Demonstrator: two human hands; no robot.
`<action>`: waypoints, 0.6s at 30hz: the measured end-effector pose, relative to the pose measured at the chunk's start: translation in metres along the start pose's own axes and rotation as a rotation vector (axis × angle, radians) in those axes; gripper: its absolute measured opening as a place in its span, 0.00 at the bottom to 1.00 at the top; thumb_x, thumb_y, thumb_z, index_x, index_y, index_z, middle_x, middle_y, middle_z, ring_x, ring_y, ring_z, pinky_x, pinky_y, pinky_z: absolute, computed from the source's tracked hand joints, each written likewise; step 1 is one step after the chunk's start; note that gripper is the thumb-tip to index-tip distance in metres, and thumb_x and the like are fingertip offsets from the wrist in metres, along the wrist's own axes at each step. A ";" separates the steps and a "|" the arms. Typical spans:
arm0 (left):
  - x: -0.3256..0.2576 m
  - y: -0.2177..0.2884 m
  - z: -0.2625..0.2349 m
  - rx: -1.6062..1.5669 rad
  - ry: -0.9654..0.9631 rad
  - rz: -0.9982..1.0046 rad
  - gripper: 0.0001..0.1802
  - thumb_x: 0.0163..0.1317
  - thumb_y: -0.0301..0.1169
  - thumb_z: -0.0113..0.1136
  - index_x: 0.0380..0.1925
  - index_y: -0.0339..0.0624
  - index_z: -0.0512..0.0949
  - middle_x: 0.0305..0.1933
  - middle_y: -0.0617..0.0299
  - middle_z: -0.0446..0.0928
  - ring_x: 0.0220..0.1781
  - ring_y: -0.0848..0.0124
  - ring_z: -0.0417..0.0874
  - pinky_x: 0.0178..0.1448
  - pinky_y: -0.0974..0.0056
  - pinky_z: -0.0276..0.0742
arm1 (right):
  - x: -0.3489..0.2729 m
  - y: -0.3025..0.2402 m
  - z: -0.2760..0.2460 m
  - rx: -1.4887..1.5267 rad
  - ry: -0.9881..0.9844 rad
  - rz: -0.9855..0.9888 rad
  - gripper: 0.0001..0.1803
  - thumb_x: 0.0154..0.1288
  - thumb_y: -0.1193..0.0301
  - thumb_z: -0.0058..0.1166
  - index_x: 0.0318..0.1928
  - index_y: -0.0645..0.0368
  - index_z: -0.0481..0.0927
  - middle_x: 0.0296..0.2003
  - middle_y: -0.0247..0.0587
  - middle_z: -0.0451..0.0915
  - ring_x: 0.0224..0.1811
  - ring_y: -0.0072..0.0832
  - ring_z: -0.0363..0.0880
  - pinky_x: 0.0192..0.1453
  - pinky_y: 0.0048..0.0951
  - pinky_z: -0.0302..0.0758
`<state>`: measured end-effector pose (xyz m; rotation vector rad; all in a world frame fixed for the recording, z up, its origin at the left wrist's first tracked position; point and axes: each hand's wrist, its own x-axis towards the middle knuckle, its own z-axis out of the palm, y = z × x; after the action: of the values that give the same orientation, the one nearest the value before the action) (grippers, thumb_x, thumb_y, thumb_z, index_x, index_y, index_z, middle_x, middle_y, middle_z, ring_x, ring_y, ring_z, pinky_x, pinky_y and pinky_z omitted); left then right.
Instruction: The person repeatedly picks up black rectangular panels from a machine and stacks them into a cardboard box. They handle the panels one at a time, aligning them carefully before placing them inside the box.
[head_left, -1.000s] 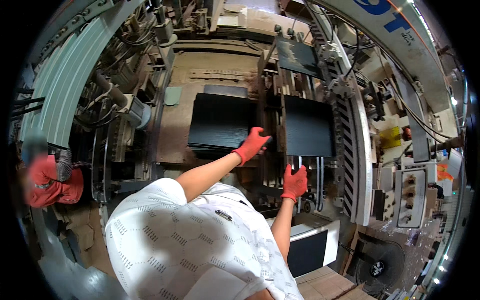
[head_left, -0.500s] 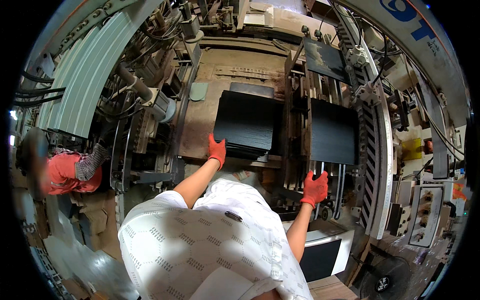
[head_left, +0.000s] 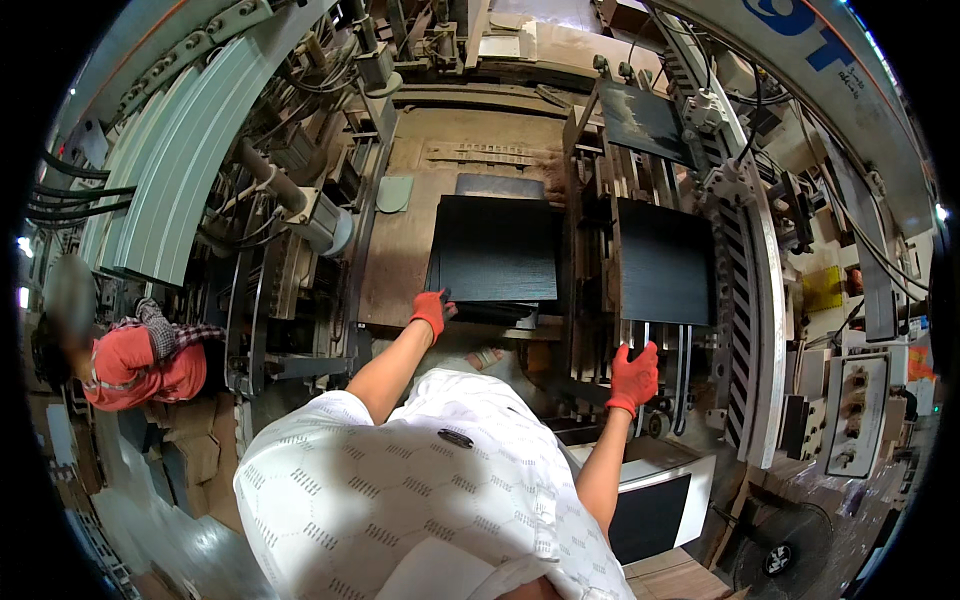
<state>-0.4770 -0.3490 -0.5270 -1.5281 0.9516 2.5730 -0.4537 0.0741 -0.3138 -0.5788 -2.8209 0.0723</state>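
A stack of black boards (head_left: 485, 312) lies on the brown machine bed ahead of me. The uppermost black board (head_left: 495, 245) sits askew on it, its right side reaching past the boards below. At that board's near left corner, my left hand (head_left: 433, 312), in a red glove, is closed with its fingertips on the edge. Another black board (head_left: 665, 262) rests on the rails to the right. Just short of its near edge, my right hand (head_left: 634, 378), also red-gloved, hovers over the metal rails (head_left: 681, 375) with thumb and fingers apart and nothing in it.
Farther along the rails lies one more dark board (head_left: 648, 122). A striped guide beam (head_left: 745, 330) runs along the right side. A pale control box (head_left: 858, 415) and a black fan (head_left: 780, 555) stand at right. At far left is a person in a red top (head_left: 150, 365).
The top board has shifted to the right on the stack, with my left hand at its corner. My right hand stays near the rails, its fingers still apart.
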 end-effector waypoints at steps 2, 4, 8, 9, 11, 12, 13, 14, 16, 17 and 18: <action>-0.006 0.001 -0.026 -0.012 -0.042 -0.008 0.09 0.67 0.31 0.59 0.34 0.37 0.72 0.31 0.50 0.75 0.26 0.60 0.76 0.28 0.55 0.78 | 0.001 -0.004 -0.003 0.030 -0.010 -0.017 0.28 0.60 0.49 0.58 0.54 0.53 0.74 0.42 0.42 0.82 0.42 0.44 0.83 0.40 0.47 0.79; -0.032 -0.008 -0.034 0.048 -0.089 -0.051 0.08 0.67 0.31 0.58 0.35 0.38 0.73 0.32 0.52 0.75 0.28 0.60 0.78 0.31 0.55 0.79 | 0.000 0.002 0.001 0.018 0.001 -0.014 0.29 0.59 0.49 0.59 0.55 0.52 0.74 0.43 0.42 0.82 0.42 0.44 0.83 0.40 0.47 0.79; -0.074 -0.007 -0.066 0.363 -0.340 -0.081 0.08 0.64 0.31 0.62 0.36 0.40 0.75 0.35 0.56 0.75 0.33 0.60 0.80 0.38 0.55 0.81 | 0.002 0.002 0.000 0.060 0.035 0.001 0.30 0.59 0.49 0.60 0.56 0.52 0.73 0.45 0.43 0.82 0.45 0.45 0.82 0.44 0.48 0.79; -0.066 -0.010 -0.085 0.491 -0.458 0.021 0.09 0.63 0.32 0.64 0.37 0.40 0.76 0.36 0.56 0.75 0.35 0.60 0.81 0.41 0.55 0.81 | -0.001 -0.002 -0.005 0.093 0.031 0.006 0.30 0.58 0.49 0.60 0.57 0.52 0.73 0.45 0.44 0.82 0.47 0.45 0.82 0.46 0.48 0.79; -0.045 -0.015 -0.103 0.850 -0.555 0.380 0.13 0.61 0.35 0.66 0.39 0.40 0.77 0.40 0.57 0.75 0.39 0.61 0.81 0.46 0.55 0.80 | -0.002 -0.012 -0.016 0.344 0.204 0.022 0.21 0.63 0.59 0.61 0.51 0.58 0.76 0.44 0.45 0.82 0.45 0.40 0.82 0.48 0.40 0.78; -0.034 -0.018 -0.104 1.077 -0.535 0.646 0.14 0.60 0.37 0.67 0.40 0.41 0.78 0.43 0.58 0.76 0.41 0.61 0.82 0.48 0.55 0.79 | -0.002 -0.010 -0.008 0.532 0.309 0.068 0.18 0.64 0.62 0.60 0.49 0.60 0.77 0.43 0.45 0.82 0.45 0.39 0.81 0.48 0.38 0.78; -0.024 -0.020 -0.102 1.059 -0.484 0.644 0.16 0.60 0.39 0.67 0.42 0.41 0.78 0.45 0.58 0.76 0.43 0.61 0.81 0.50 0.56 0.78 | -0.001 -0.010 -0.003 0.727 0.412 0.102 0.15 0.66 0.65 0.59 0.47 0.61 0.78 0.42 0.45 0.81 0.44 0.37 0.81 0.48 0.36 0.78; -0.017 -0.020 -0.099 1.041 -0.431 0.643 0.18 0.59 0.40 0.68 0.43 0.41 0.79 0.48 0.59 0.76 0.46 0.61 0.81 0.52 0.56 0.77 | -0.005 -0.022 -0.009 0.845 0.484 0.171 0.10 0.67 0.71 0.58 0.44 0.65 0.78 0.40 0.42 0.80 0.41 0.34 0.79 0.46 0.35 0.77; 0.002 -0.014 -0.079 0.533 -0.303 0.099 0.22 0.58 0.43 0.69 0.48 0.42 0.80 0.53 0.59 0.76 0.52 0.61 0.80 0.57 0.57 0.75 | -0.011 -0.040 -0.004 1.011 0.400 0.264 0.10 0.68 0.70 0.58 0.43 0.63 0.78 0.37 0.40 0.79 0.39 0.32 0.78 0.44 0.34 0.77; -0.002 -0.016 -0.074 0.603 -0.358 0.262 0.24 0.58 0.44 0.69 0.49 0.42 0.80 0.54 0.58 0.77 0.54 0.61 0.79 0.57 0.57 0.74 | -0.011 -0.042 0.005 1.088 0.369 0.320 0.10 0.68 0.69 0.58 0.42 0.63 0.78 0.36 0.39 0.79 0.38 0.31 0.78 0.43 0.34 0.78; -0.013 -0.018 -0.065 0.678 -0.433 0.422 0.25 0.58 0.45 0.69 0.50 0.42 0.80 0.54 0.57 0.77 0.55 0.61 0.78 0.57 0.58 0.73 | -0.011 -0.038 0.030 1.395 0.214 0.477 0.11 0.70 0.65 0.58 0.43 0.60 0.77 0.34 0.36 0.78 0.32 0.25 0.76 0.36 0.29 0.77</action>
<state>-0.4136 -0.3630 -0.5480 -0.6189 1.9403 2.2422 -0.4665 0.0354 -0.3414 -0.7313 -1.6951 1.6988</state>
